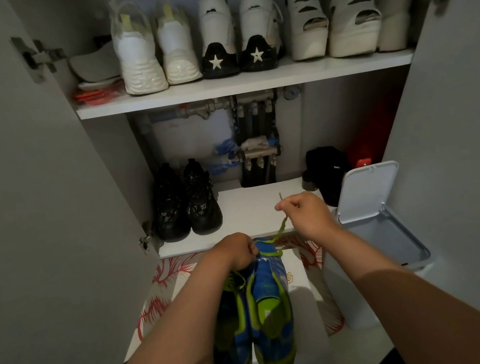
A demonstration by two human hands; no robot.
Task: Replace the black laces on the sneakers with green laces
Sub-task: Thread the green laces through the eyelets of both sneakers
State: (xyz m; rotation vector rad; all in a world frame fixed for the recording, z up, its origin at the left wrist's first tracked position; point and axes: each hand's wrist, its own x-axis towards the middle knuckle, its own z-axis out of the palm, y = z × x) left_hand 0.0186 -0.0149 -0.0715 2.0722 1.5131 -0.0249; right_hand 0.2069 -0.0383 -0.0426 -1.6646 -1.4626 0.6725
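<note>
Two blue and green sneakers [270,311] stand side by side, toes away from me, on a white box [301,287] on the floor. My left hand [235,251] grips the toe end of the right sneaker, fingers curled at the lowest eyelets. A green lace [281,227] runs from that toe end up to my right hand [306,210], which pinches it near its tip and holds it taut above the cabinet's bottom shelf. The left sneaker is partly hidden under my left forearm; loose green lace shows on it.
An open shoe cabinet stands ahead. Black sneakers [187,207] sit on its bottom shelf [250,210], white shoes on the upper shelf [244,84]. A white bin [385,241] with raised lid stands at right. Cabinet doors flank both sides. A red-patterned mat [160,277] covers the floor.
</note>
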